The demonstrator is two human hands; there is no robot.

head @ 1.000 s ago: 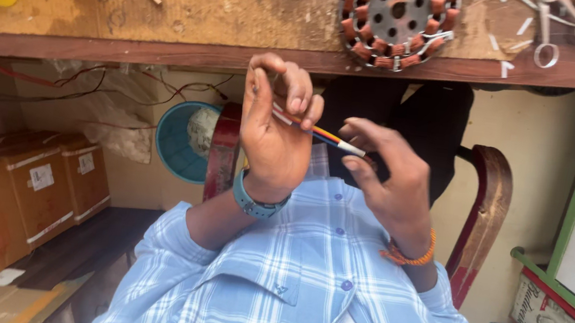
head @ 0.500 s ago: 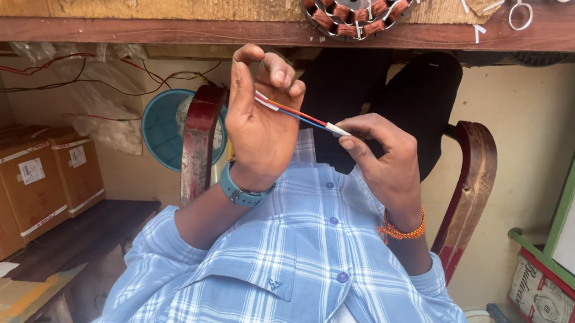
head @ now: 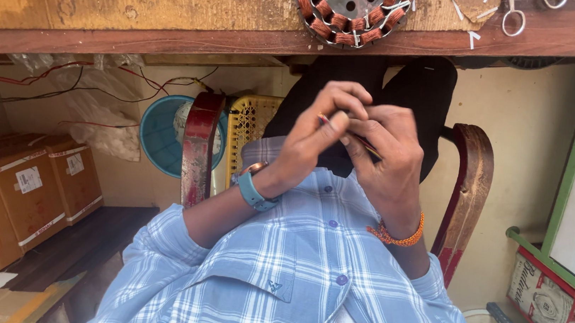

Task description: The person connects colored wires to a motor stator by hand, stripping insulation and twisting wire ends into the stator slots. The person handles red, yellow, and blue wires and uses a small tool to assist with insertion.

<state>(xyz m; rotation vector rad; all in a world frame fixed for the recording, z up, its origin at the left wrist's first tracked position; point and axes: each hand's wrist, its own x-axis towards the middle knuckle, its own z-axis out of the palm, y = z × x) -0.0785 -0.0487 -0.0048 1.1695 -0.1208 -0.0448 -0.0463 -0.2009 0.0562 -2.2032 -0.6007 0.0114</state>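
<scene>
wire: thin red-and-dark wire [head: 367, 147], pinched between both hands, above the lap and just in front of the shirt
left hand: left hand [head: 314, 143] closed on the wire, thumb and fingertips pressed to the near end; teal watch on that wrist
right hand: right hand [head: 387, 158] closed on the wire too, fingers curled over it; orange thread band on that wrist
hands together: touching, knuckles nearly locked, wire mostly hidden between them
step: looks like fine end work on the wire, stripping or twisting; can't tell which, tip is covered
next move needs: my read, a steady pinch from one hand while the other works the tip; small force, short stroke
motor part: round winding core [head: 354, 5] with copper coils sits on the wooden bench [head: 176, 0], at its edge, well apart from the hands
scissors: scissors [head: 512, 18] on the bench, right of the core
chair: red wooden chair arms [head: 473, 188] either side of the person
boxes: cardboard boxes [head: 6, 196] on the floor at the left
</scene>
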